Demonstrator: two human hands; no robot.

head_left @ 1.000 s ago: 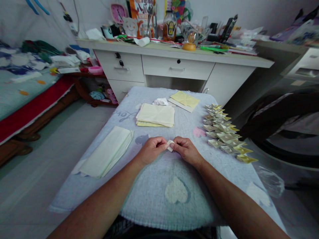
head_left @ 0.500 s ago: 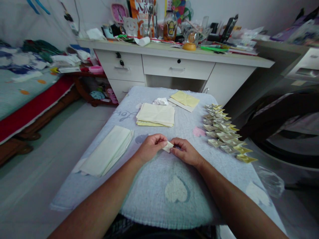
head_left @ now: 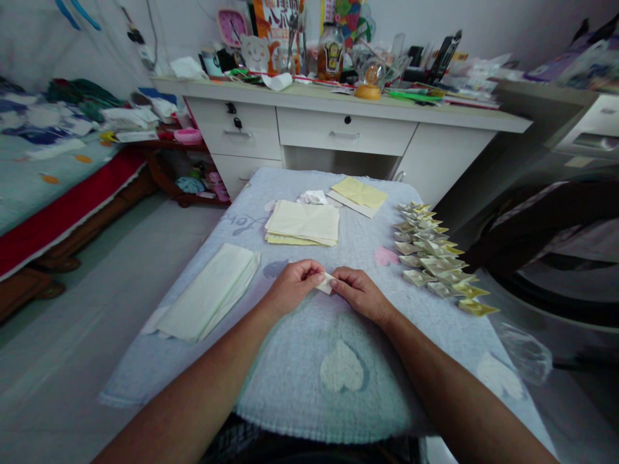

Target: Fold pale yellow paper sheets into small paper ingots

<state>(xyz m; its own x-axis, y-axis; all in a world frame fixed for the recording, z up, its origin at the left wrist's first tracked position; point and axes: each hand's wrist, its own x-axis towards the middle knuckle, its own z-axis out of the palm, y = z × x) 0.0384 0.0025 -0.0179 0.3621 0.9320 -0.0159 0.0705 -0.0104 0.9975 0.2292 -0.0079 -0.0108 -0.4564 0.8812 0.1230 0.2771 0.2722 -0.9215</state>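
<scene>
Between my two hands is a small folded piece of cream paper (head_left: 325, 283), held just above or on the cloth-covered table (head_left: 290, 367); I cannot tell which. My left hand (head_left: 298, 283) pinches its left side with thumb and fingers. On the opposite side, my right hand (head_left: 358, 293) is closed on the paper's right corner, thumb on top. Beyond my hands lies a stack of cream and yellow paper sheets (head_left: 302, 222). Rows of small folded paper boats (head_left: 440, 264) stand to the right, some whitish, some yellow.
Left of my hands rests a folded pale cloth or paper bundle (head_left: 207, 293). Yellow paper (head_left: 360, 192) and a crumpled white tissue (head_left: 312, 197) lie at the far side. A cluttered white desk (head_left: 338, 106) stands behind. At right are a clear plastic bag (head_left: 525, 354) and a washing machine (head_left: 592, 142).
The right thumb and fingers have shifted slightly on the small paper, which now looks a little flatter. The left hand stays almost in place.
</scene>
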